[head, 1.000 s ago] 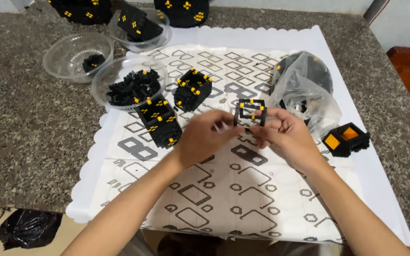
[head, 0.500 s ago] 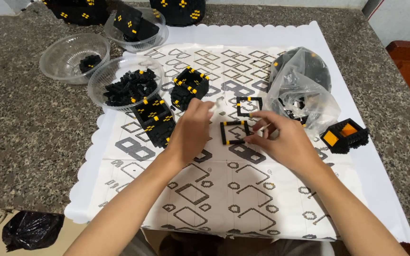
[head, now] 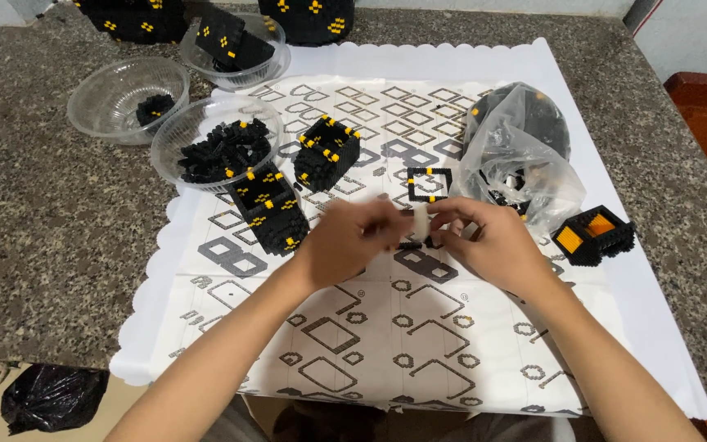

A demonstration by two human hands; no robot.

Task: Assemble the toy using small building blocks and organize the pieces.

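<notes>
Black building-brick pieces, blurred, pinched between both hands over the middle of a white instruction sheet printed with grey and black outline diagrams. Left hand curled, fingertips closed on a small dark piece that also reaches the right hand; right fingers bent around the same piece, with a pale upright sliver showing between the two hands. Exact shape of the held piece too smeared to tell. Just beyond the hands, lying flat on the sheet, a square black frame with yellow studs. To the left of it, two black blocks with yellow dots: one farther up, one nearer the left wrist. Clear plastic bowl heaped with loose black bricks, overlapping the sheet's scalloped edge. Second clear bowl on the speckled stone counter, nearly bare save a few black bits. Third bowl at the top, holding a larger black-and-yellow assembly. Right of the hands, a crumpled clear plastic bag with dark parts inside, and beside it a small black box with orange inner faces. Black plastic bag on the floor at lower left.
</notes>
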